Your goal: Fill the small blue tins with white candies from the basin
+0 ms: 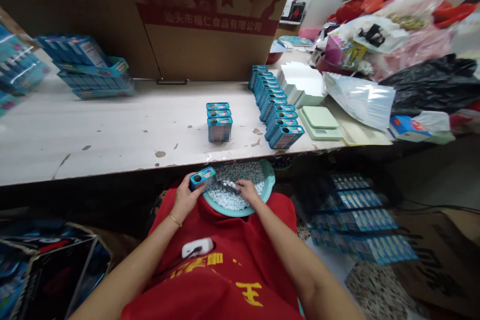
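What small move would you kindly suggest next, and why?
Perhaps bring the small grey scoop to the blue rectangular box: the right hand holds the scoop, bearing white pellets, at the round turquoise basin, and the left hand holds the box nearby, apparent opening upward.

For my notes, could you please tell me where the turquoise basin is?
In the head view, the basin is just below centre, between the table edge and the red cloth, under the right hand.

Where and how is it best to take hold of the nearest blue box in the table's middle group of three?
Probably grip the nearest box by its narrow left and right sides, coming from the front: it stands upright, those sides look free, and another box stands close behind.
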Motion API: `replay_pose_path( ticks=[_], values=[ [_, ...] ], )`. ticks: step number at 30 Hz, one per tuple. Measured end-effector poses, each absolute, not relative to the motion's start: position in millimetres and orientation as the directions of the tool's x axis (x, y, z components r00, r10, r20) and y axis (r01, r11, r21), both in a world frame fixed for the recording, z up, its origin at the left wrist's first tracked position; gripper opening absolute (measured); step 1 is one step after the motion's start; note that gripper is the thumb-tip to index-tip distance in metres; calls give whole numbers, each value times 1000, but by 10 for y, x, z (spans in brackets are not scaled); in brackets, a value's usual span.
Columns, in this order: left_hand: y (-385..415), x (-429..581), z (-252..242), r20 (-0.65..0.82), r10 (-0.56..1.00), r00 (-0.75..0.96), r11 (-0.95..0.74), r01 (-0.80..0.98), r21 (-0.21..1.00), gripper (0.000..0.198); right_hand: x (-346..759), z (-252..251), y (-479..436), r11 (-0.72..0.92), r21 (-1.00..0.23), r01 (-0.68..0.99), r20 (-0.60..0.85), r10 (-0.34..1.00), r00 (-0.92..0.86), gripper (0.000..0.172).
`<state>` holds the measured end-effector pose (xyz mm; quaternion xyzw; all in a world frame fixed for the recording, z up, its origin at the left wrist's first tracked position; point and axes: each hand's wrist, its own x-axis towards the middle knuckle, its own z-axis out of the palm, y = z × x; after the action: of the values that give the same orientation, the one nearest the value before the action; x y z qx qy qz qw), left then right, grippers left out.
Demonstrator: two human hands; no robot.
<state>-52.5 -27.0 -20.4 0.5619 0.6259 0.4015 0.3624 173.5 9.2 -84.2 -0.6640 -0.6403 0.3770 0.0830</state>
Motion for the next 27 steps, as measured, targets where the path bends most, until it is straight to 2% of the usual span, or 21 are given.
replay_pose_path(
  ticks=[7, 11, 14, 18, 21, 27],
  values=[
    [-248, -475, -202, 53, 998, -43, -24, 516, 856, 39, 2158, -211, 20, -176, -783, 596, -324, 934, -151, 38],
    [-195, -421, -198, 83, 995, 62, -104, 619, 778, 37, 2174, 184, 73, -55, -765, 642, -295, 916, -273, 38],
    [-169, -388, -199, 91, 991, 101, -135, 672, 728, 39, 2083, 374, 141, 88, -657, 749, -290, 887, -359, 38],
    [-165, -361, -225, 87, 987, 139, -161, 717, 678, 41, 1918, 607, 199, 264, -378, 887, -300, 872, -387, 41],
    [-168, -352, -247, 77, 986, 151, -164, 733, 660, 41, 1784, 813, 198, 321, -205, 925, -325, 869, -373, 42],
    [-157, -352, -266, 65, 988, 139, -147, 728, 669, 42, 1527, 1087, 172, 367, -47, 929, -377, 855, -357, 34]
  ],
)
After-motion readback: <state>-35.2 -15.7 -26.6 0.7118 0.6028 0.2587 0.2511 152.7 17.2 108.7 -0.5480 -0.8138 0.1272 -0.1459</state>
